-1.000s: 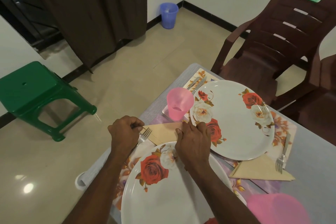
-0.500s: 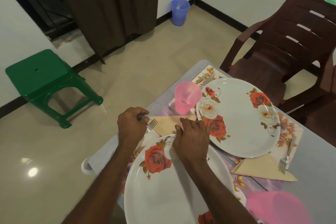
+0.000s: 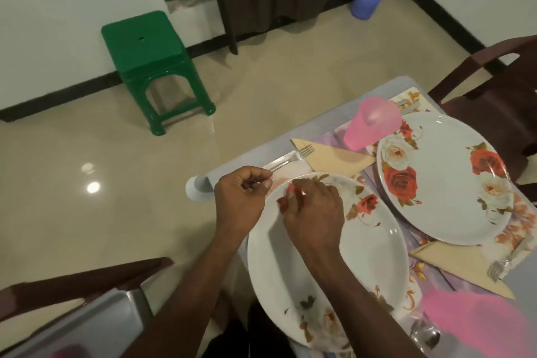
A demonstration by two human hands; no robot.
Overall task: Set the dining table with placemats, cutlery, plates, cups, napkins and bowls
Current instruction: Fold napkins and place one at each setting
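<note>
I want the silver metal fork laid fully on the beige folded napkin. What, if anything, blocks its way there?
Nothing visible. The left hand grips the silver metal fork by its handle; the tines already overlap the beige folded napkin, whose remaining surface is bare.

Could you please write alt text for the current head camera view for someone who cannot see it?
A person's left hand holds a fork by its handle, tines lying on a beige folded napkin, while the right hand rests over a floral plate. A second floral plate and pink cup sit beyond.
</note>
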